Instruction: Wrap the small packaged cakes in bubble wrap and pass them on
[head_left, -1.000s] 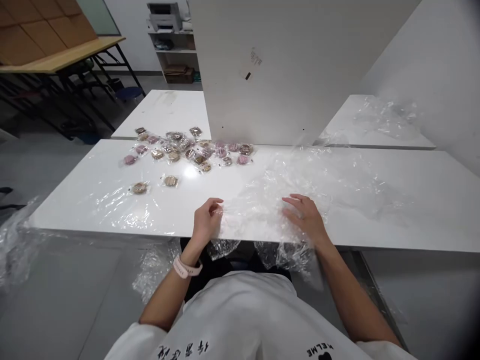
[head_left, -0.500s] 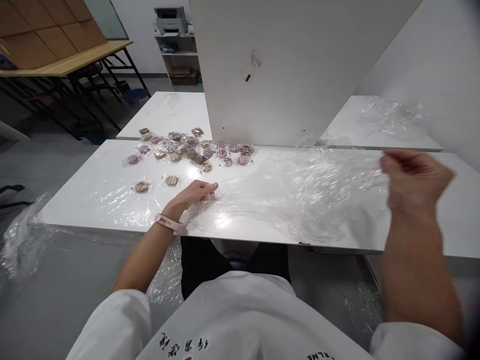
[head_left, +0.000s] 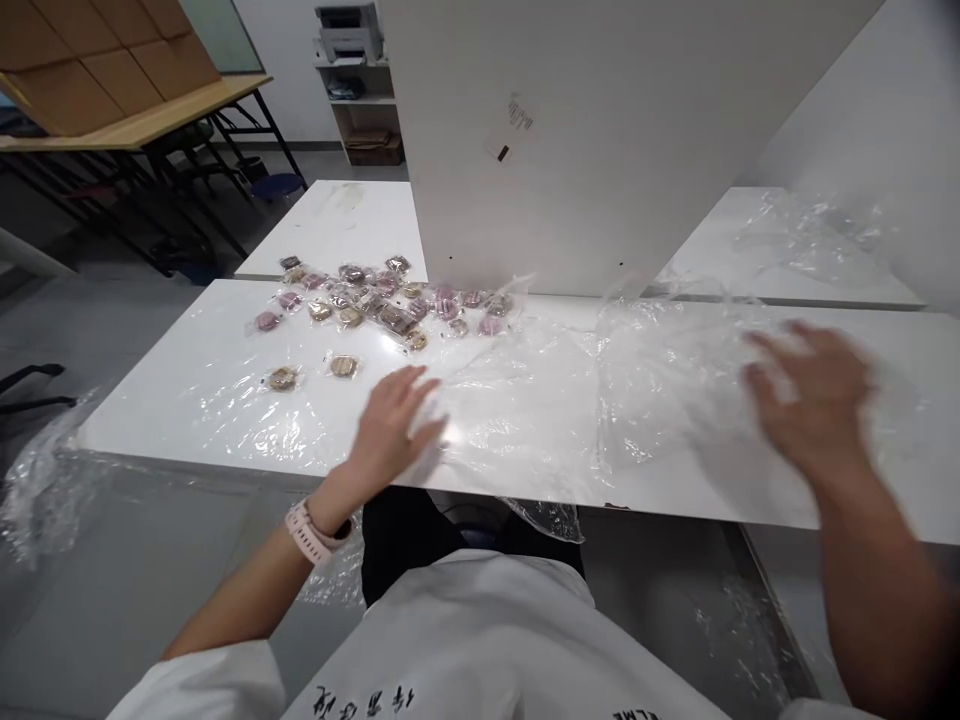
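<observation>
A sheet of clear plastic film (head_left: 547, 400) lies wrinkled across the white table, and one corner droops over the front edge. At its left edge is my left hand (head_left: 390, 425), fingers apart and holding nothing. Over the film's right part hovers my right hand (head_left: 814, 390), somewhat blurred, its fingers spread and nothing in them. Several small round pieces in clear wrappers, such as a pink one (head_left: 267, 321), are piled at the back left of the table. Two brownish wrapped pieces, one of them (head_left: 283, 379) farther left, lie apart, nearer my left hand.
A tall white panel (head_left: 585, 130) rises behind the table (head_left: 172, 400). More crumpled film (head_left: 817, 235) rests on the surface at the back right, and some (head_left: 45, 490) hangs at the left. A wooden table with cardboard (head_left: 112, 70) and a printer (head_left: 349, 35) stand farther off.
Both hands have let go of the film and opened. The film has settled flatter on the table, with a corner now over the front edge. My left hand has turned palm down.
</observation>
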